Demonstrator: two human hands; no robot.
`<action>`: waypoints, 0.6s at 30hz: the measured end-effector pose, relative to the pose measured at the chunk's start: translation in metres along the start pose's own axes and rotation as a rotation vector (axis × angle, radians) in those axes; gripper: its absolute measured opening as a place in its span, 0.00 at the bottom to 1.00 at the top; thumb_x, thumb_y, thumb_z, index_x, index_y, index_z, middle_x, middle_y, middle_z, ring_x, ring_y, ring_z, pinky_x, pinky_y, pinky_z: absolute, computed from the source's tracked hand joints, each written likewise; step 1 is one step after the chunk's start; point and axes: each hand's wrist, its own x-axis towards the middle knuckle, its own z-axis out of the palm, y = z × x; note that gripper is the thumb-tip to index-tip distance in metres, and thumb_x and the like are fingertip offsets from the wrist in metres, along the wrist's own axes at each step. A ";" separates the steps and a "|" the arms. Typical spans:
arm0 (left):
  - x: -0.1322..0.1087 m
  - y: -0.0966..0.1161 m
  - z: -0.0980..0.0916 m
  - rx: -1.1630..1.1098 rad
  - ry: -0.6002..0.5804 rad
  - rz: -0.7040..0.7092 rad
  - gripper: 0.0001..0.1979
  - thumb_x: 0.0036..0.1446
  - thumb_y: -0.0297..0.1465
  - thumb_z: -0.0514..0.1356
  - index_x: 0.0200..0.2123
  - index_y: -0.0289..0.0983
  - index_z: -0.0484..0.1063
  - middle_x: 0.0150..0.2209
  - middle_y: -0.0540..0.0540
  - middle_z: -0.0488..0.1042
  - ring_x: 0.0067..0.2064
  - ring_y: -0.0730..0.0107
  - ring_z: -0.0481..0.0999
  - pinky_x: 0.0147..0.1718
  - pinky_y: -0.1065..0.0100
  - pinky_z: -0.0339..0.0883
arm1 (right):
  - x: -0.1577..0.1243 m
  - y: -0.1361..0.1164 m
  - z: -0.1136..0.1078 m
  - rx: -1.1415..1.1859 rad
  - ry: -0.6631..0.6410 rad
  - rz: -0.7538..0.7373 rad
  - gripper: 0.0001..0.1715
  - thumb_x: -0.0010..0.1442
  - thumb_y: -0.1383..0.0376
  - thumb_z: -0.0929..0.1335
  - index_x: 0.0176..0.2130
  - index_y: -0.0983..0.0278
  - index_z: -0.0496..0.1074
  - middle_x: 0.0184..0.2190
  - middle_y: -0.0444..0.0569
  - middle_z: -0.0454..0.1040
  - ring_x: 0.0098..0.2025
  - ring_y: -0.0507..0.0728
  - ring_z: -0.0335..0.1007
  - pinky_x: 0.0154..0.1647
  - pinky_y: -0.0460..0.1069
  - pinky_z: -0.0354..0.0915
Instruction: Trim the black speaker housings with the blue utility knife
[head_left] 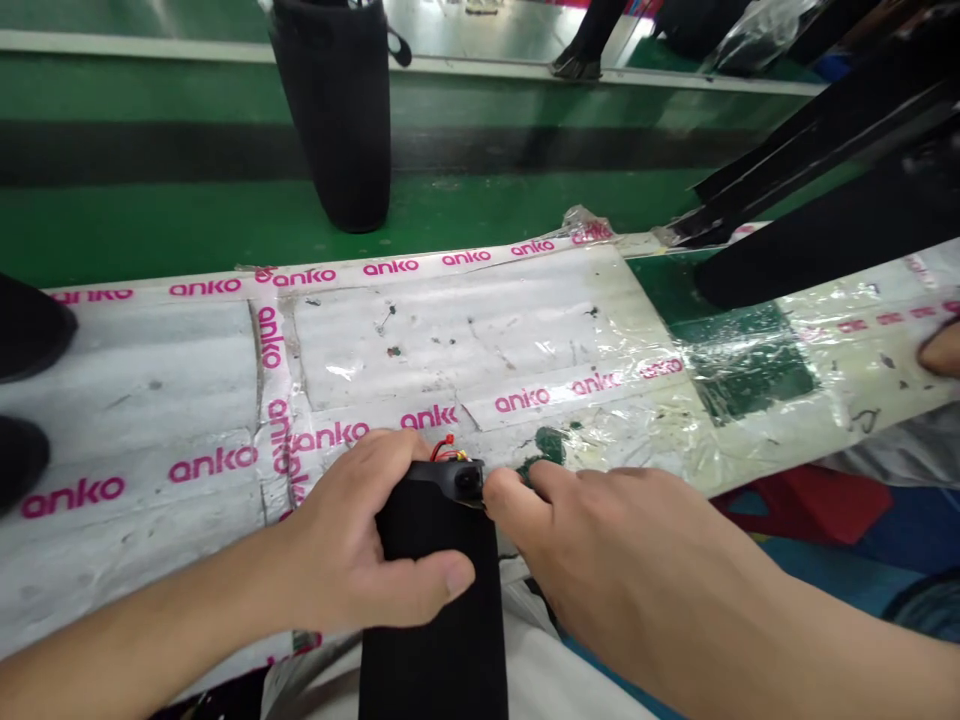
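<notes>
A black fabric-covered cylinder (439,640) lies lengthwise towards me at the near edge of the bench. Its far end (463,478) is open and shows a dark cap with red and yellow wires. My left hand (360,550) is wrapped round the cylinder near that end, thumb across its top. My right hand (592,540) comes in from the right, fingertips pinched together at the open end, touching the cap. What the fingertips hold, if anything, is too small to make out.
The bench top (465,340) is cardboard under clear film and pink "anko" tape. A second black cylinder (337,110) stands upright on the green conveyor behind. Black strips (825,140) lie at the right. Another person's fingers (941,350) rest at the right edge.
</notes>
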 end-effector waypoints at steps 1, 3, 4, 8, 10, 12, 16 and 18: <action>0.000 0.000 -0.001 0.006 -0.008 0.000 0.24 0.57 0.49 0.68 0.47 0.42 0.67 0.39 0.50 0.72 0.37 0.62 0.73 0.38 0.60 0.68 | 0.000 0.001 -0.001 -0.009 -0.017 -0.008 0.23 0.41 0.75 0.69 0.37 0.58 0.62 0.20 0.40 0.66 0.14 0.58 0.64 0.22 0.51 0.34; 0.001 0.001 -0.003 0.014 -0.027 0.002 0.23 0.57 0.48 0.69 0.45 0.41 0.68 0.37 0.50 0.71 0.36 0.63 0.72 0.38 0.60 0.67 | -0.002 0.003 -0.004 -0.014 -0.027 -0.033 0.22 0.44 0.75 0.67 0.38 0.58 0.62 0.21 0.39 0.68 0.15 0.58 0.65 0.21 0.52 0.36; 0.001 0.003 -0.005 0.010 -0.033 0.004 0.22 0.56 0.48 0.69 0.44 0.40 0.69 0.36 0.50 0.71 0.36 0.63 0.72 0.38 0.60 0.67 | -0.004 0.005 -0.005 -0.007 -0.020 -0.051 0.21 0.46 0.75 0.66 0.39 0.57 0.61 0.22 0.39 0.68 0.15 0.57 0.65 0.20 0.52 0.38; 0.003 0.005 -0.009 -0.039 -0.052 0.026 0.21 0.57 0.49 0.68 0.43 0.40 0.70 0.39 0.48 0.75 0.38 0.61 0.75 0.39 0.61 0.69 | -0.016 0.009 -0.009 0.023 0.113 -0.055 0.13 0.62 0.74 0.61 0.42 0.57 0.57 0.25 0.38 0.67 0.18 0.55 0.66 0.20 0.51 0.50; 0.004 0.004 -0.009 -0.057 -0.057 0.025 0.22 0.57 0.49 0.68 0.45 0.40 0.70 0.40 0.47 0.76 0.38 0.62 0.75 0.38 0.62 0.70 | -0.019 0.007 -0.006 0.029 0.154 -0.031 0.10 0.67 0.72 0.59 0.43 0.57 0.56 0.26 0.38 0.66 0.20 0.54 0.66 0.22 0.50 0.54; 0.004 0.002 -0.008 -0.067 -0.059 0.021 0.22 0.57 0.50 0.68 0.44 0.39 0.70 0.39 0.47 0.75 0.37 0.62 0.74 0.36 0.62 0.69 | -0.020 0.002 0.000 0.020 0.140 -0.021 0.09 0.67 0.72 0.58 0.44 0.57 0.57 0.26 0.38 0.66 0.20 0.55 0.66 0.22 0.51 0.53; 0.004 -0.001 -0.006 -0.076 -0.055 0.020 0.24 0.56 0.52 0.68 0.40 0.40 0.68 0.37 0.47 0.74 0.35 0.63 0.72 0.34 0.63 0.69 | -0.016 -0.006 0.011 0.023 0.119 -0.016 0.17 0.62 0.73 0.59 0.49 0.58 0.59 0.26 0.39 0.67 0.21 0.56 0.67 0.22 0.52 0.50; 0.003 -0.002 -0.006 -0.074 -0.047 0.020 0.24 0.56 0.51 0.68 0.41 0.40 0.68 0.38 0.46 0.73 0.36 0.62 0.72 0.35 0.62 0.69 | -0.013 -0.006 0.012 0.036 0.104 -0.018 0.20 0.59 0.74 0.61 0.49 0.58 0.59 0.27 0.39 0.69 0.21 0.56 0.67 0.23 0.52 0.49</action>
